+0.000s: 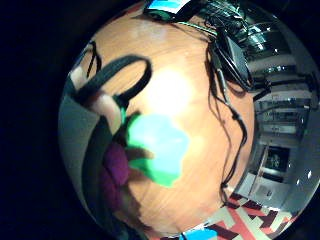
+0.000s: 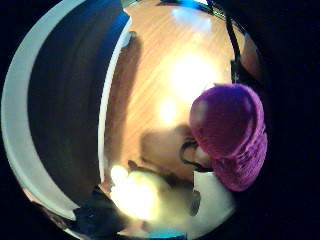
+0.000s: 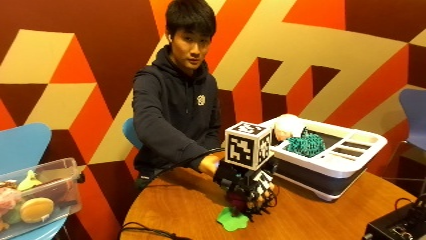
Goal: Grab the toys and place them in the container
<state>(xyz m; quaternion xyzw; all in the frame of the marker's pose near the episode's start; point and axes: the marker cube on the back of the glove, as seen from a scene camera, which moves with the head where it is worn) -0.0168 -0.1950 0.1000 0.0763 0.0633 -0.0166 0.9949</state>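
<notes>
Green and purple toy (image 3: 232, 218) hangs from my hand (image 3: 247, 192) just above the bench (image 3: 180, 205), container (image 3: 333, 150) at two o'clock. In the palm views, fingers curl around its purple part (image 2: 227, 132); the green part (image 1: 157, 147) dangles, so it may slip.

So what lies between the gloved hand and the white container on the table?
Only bare wooden table, as the outside view shows. The hand holds a purple toy with a green toy under it, short of the container.
</notes>
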